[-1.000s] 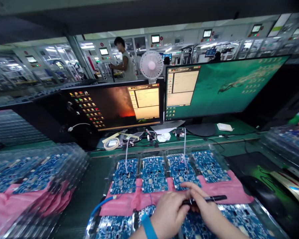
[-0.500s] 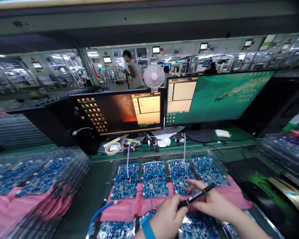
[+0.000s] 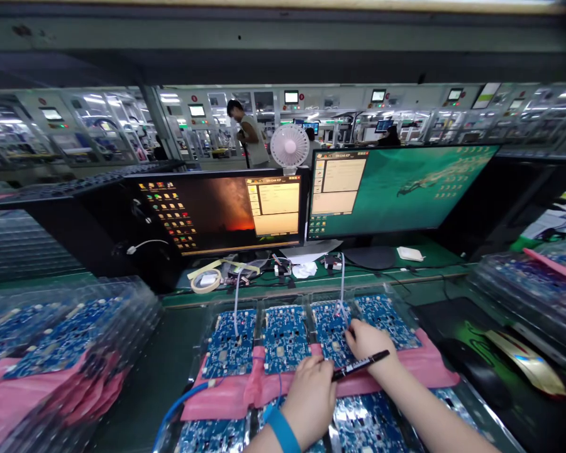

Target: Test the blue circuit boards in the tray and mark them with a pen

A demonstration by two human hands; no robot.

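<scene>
My left hand [image 3: 310, 399], with a blue band at the wrist, is closed round a black marker pen [image 3: 362, 365] that points up to the right. My right hand [image 3: 368, 343] is over the third blue circuit board [image 3: 327, 330] of the upper row, its fingers pinched at the board's right side by a white cable [image 3: 343, 286]; what is between them is too small to make out. The boards lie in a clear tray, with pink sheet [image 3: 226, 397] between the two rows. A second white cable [image 3: 236, 302] reaches the first board.
Two monitors [image 3: 226, 211] [image 3: 396, 192] stand behind the tray, with a small fan [image 3: 289, 146] between them. Stacked board trays [image 3: 75, 340] are at the left. A black mouse [image 3: 476, 371] lies at the right. A person [image 3: 252, 138] stands in the background.
My right hand has moved up and left from beside the pen to the third board, and its fingers have closed. My left hand has shifted slightly left with the pen. The view has turned a little.
</scene>
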